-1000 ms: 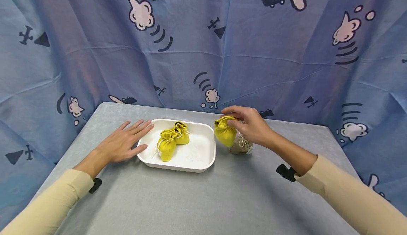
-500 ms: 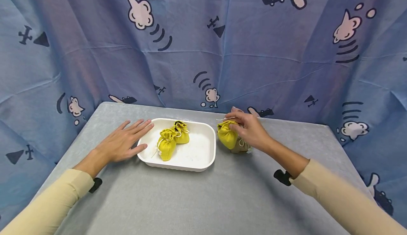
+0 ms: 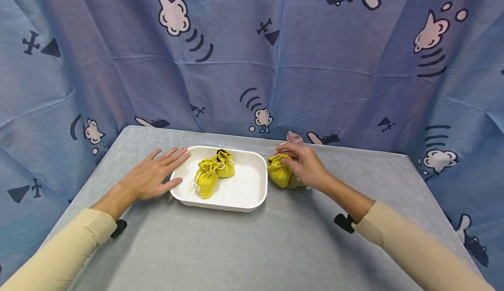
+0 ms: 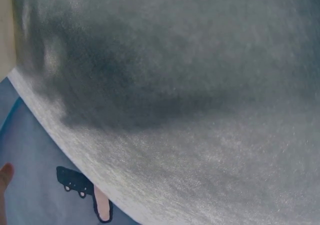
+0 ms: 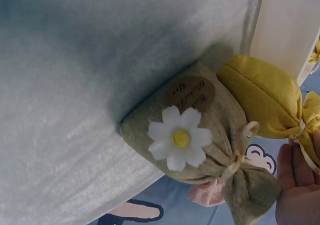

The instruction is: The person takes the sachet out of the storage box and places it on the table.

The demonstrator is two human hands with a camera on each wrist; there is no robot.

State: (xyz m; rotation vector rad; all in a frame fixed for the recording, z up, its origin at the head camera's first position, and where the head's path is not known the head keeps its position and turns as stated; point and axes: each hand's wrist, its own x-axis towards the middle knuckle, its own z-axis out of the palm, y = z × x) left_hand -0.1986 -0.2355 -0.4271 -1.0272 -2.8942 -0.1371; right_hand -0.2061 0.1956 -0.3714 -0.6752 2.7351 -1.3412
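My right hand pinches the gathered neck of a yellow drawstring pouch, just right of the white tray. A tan pouch with a white daisy and a round label leans close beside it in the right wrist view; in the head view the hand and the yellow pouch partly cover it. Two more yellow pouches, a front one and a rear one, stand inside the tray's left half. My left hand lies with straight, spread fingers at the tray's left rim.
Behind my right hand a pale pink pouch shows its top. The table wears a grey cloth, and a blue patterned curtain hangs along its far edge. Only cloth, curtain and a fingertip appear in the left wrist view.
My right hand has lowered the yellow pouch beside the tan one, covering more of the tan pouch. The pink pouch has come into sight behind the hand. My left hand has stayed put.
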